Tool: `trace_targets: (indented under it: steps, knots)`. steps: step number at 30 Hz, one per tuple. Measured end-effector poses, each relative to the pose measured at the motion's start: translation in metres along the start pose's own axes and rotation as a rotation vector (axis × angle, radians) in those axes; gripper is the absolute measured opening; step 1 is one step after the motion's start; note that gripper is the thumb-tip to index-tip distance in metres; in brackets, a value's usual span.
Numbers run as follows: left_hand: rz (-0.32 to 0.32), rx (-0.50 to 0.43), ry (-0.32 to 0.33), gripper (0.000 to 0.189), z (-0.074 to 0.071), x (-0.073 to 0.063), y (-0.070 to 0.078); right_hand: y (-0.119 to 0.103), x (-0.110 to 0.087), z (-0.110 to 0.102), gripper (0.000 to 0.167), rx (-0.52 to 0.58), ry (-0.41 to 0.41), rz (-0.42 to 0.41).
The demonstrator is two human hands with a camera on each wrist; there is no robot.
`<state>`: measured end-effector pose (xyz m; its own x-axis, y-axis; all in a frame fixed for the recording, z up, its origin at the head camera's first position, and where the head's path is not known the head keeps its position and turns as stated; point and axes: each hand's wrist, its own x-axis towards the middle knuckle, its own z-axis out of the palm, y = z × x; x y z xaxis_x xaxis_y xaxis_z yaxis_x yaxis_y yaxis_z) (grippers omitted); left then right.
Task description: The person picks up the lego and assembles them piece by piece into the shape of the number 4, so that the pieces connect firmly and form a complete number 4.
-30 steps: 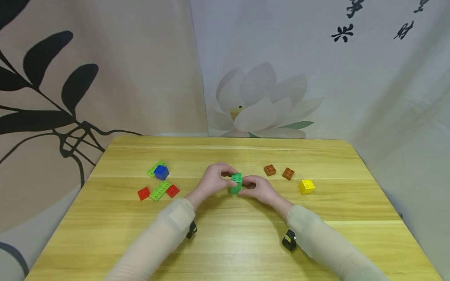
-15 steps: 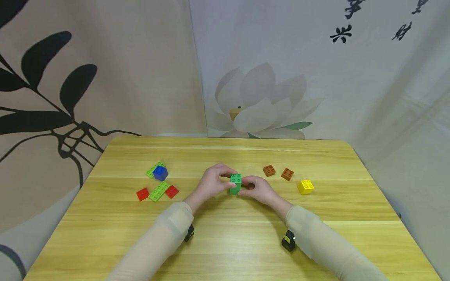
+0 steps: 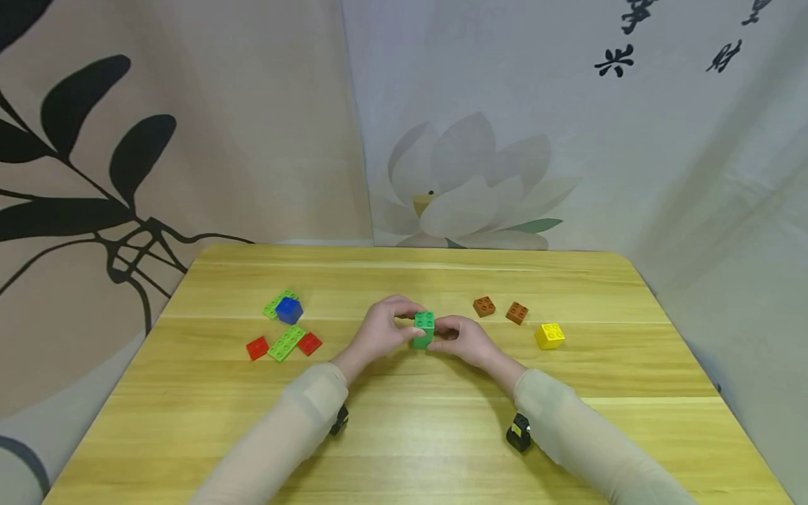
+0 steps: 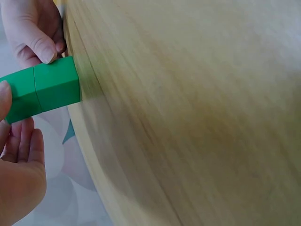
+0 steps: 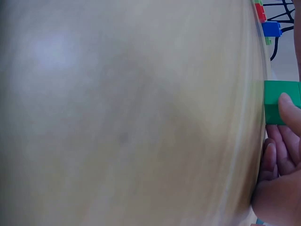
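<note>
On table (image 3: 429, 435): left grip (image 3: 383, 327), right grip (image 3: 465, 340) both pinching green blocks (image 3: 428, 335) (two, stacked).

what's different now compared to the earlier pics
Nothing visibly changed. The left hand and right hand still hold the joined green bricks; the blue brick, yellow brick and two brown bricks lie where they were.

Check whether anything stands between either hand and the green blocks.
Nothing visible does: the left hand and right hand both grip the stacked green blocks directly. The blue block lies off to the left, the yellow block to the right.
</note>
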<state>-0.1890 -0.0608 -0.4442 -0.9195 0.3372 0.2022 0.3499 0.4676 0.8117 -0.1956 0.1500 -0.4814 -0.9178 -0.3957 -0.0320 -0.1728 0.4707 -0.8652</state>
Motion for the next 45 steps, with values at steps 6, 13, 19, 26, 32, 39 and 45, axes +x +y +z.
trace_targets:
  steps: [6,13,19,26,32,39,45]
  knots:
    - [-0.015,-0.027,0.006,0.031,-0.001,-0.002,0.000,-0.002,0.000,0.000,0.038,0.008,-0.005,-0.005]
    - [-0.027,-0.011,0.006,0.031,-0.001,-0.003,-0.001,-0.004,0.000,0.002,0.039,0.015,-0.009,0.002]
    - [-0.021,-0.016,-0.003,0.030,-0.001,-0.003,-0.001,-0.006,-0.001,0.001,0.040,0.005,-0.012,0.006]
    - [-0.024,-0.030,-0.031,0.045,-0.003,-0.008,-0.004,-0.006,-0.001,0.001,0.040,-0.014,-0.014,-0.003]
    - [-0.038,-0.058,0.003,0.056,-0.013,-0.018,-0.012,-0.004,0.000,0.001,0.042,-0.023,-0.008,0.004]
    - [-0.032,-0.046,0.043,0.054,-0.035,-0.034,-0.017,0.000,0.001,0.001,0.047,0.043,-0.025,0.019]
    - [-0.031,-0.001,0.099,0.051,-0.054,-0.053,-0.030,-0.002,-0.003,-0.004,0.050,0.122,-0.016,0.000]
